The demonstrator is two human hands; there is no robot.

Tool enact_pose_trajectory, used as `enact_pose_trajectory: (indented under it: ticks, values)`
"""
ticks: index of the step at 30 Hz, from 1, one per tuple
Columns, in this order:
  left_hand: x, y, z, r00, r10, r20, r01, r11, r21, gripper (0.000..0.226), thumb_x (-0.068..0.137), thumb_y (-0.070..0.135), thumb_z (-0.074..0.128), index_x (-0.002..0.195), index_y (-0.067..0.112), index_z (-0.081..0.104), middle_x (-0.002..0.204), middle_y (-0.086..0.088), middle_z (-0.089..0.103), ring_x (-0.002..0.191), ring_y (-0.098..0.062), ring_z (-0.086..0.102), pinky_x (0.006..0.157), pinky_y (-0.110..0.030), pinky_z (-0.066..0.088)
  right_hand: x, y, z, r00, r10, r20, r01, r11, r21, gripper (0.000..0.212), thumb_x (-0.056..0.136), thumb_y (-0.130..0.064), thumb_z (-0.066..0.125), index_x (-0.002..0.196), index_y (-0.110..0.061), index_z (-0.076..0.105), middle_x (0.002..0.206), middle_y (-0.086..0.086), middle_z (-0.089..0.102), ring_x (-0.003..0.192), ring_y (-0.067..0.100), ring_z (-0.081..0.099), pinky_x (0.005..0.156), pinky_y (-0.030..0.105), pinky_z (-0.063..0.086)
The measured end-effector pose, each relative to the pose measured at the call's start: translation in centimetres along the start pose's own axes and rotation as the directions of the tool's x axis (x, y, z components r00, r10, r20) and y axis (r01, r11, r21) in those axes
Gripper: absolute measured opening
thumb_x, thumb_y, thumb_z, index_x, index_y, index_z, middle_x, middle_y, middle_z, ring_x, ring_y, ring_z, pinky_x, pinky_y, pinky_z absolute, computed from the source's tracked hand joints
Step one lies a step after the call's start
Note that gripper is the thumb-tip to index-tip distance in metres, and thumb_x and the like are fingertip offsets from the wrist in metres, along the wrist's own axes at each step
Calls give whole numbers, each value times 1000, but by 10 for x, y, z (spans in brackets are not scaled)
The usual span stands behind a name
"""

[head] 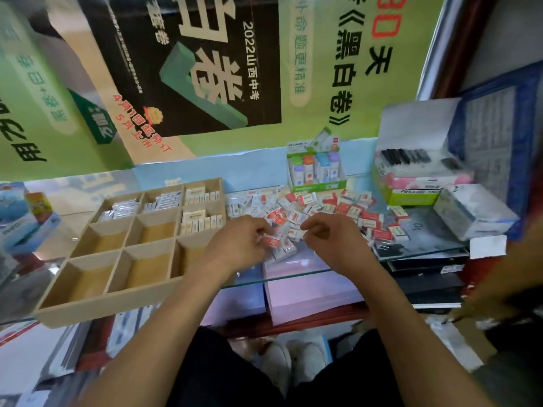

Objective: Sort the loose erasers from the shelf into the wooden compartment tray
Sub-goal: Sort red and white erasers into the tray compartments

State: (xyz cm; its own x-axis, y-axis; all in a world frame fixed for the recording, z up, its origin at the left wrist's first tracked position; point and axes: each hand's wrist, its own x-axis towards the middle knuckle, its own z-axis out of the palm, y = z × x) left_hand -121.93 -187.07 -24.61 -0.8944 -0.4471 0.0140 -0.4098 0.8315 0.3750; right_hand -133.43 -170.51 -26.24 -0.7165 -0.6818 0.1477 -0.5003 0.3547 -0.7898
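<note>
Your two forearms reach up from the bottom of the frame to the glass shelf [296,276], whose front edge crosses just beneath your wrists. Your left hand [235,245], at centre, curls its fingers around a red-and-white eraser [271,240] at the near edge of the pile. Your right hand [335,245], just right of it, hovers over the pile with fingers curled narrow; you cannot tell whether they hold anything. Loose erasers [323,210] sprawl across the shelf right of centre, reaching almost to its front edge. To the left stands the wooden compartment tray [97,309], its near corner overhanging the shelf front; the four far compartments on its centre and right hold erasers, the near ones show bare wood. Behind the pile stands a green display box [318,186], with stacked boxes [423,183] crowding the right. Posters [205,69] cover the wall behind.
</note>
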Motion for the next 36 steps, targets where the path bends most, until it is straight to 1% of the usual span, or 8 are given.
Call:
enact_pose_trajectory:
  ticks: [4, 8, 15, 18, 22, 25, 28, 36]
  values:
    - [13, 0, 18, 998, 44, 44, -49, 991, 125, 55, 80, 34, 65, 133, 30, 53, 125, -5, 53, 116, -25, 55, 95, -36, 48, -7, 21, -7, 1000, 20, 2, -20, 997, -70, 17, 89, -14, 63, 104, -19, 68, 92, -5, 66, 82, 6, 62, 68, 12, 48]
    - [19, -10, 27, 994, 111, 0, -110, 985, 131, 52, 85, 38, 63, 135, 29, 52, 126, -5, 50, 110, -25, 57, 91, -36, 49, -16, 36, -12, 1000, 26, 0, -25, 983, -182, 15, 89, -18, 65, 103, -20, 69, 94, -3, 69, 82, 8, 64, 75, 28, 55]
    - [13, -13, 34, 982, 175, -67, -167, 979, 120, 48, 87, 35, 59, 134, 27, 52, 128, -2, 50, 117, -24, 52, 89, -38, 50, -12, 29, -3, 999, -34, -2, 32, 964, -264, 15, 88, -16, 65, 103, -17, 70, 87, -7, 64, 78, 8, 60, 76, 26, 51]
    - [9, -13, 35, 975, 188, -121, -173, 977, 123, 46, 87, 36, 62, 132, 26, 54, 129, -3, 52, 120, -26, 47, 91, -37, 47, -10, 28, -4, 997, -59, -45, 43, 956, -289, 15, 89, -17, 64, 103, -17, 69, 88, -8, 63, 75, 7, 58, 71, 22, 46]
    - [10, -1, 39, 948, 261, -181, -255, 965, 54, 35, 87, 29, 64, 122, 24, 61, 124, 0, 56, 116, -21, 48, 90, -32, 43, -15, 41, -16, 989, -36, -144, -16, 938, -346, 18, 87, -15, 66, 105, -16, 67, 97, -3, 57, 84, 13, 56, 76, 28, 46]
    - [17, 16, 47, 938, 328, -114, -327, 945, 22, 35, 87, 24, 62, 122, 25, 61, 123, 2, 57, 115, -18, 48, 90, -29, 41, -19, 59, -25, 982, 4, -188, -81, 911, -406, 23, 85, -16, 64, 108, -13, 66, 110, 7, 56, 101, 24, 54, 80, 31, 45]
    - [25, 28, 58, 912, 409, -26, -406, 910, 80, 41, 88, 19, 57, 128, 26, 58, 125, 0, 58, 115, -22, 49, 93, -32, 40, -25, 74, -30, 991, 48, -125, -100, 885, -454, 39, 88, -18, 63, 126, -13, 59, 125, 9, 51, 116, 29, 46, 92, 36, 42]
    - [45, 48, 62, 888, 446, 108, -459, 854, 246, 45, 83, 8, 53, 123, 28, 58, 121, 3, 56, 110, -22, 51, 81, -30, 37, -34, 89, -33, 990, -108, -88, 51, 868, -494, 42, 88, -16, 65, 129, -10, 58, 128, 9, 52, 117, 31, 47, 96, 42, 45]
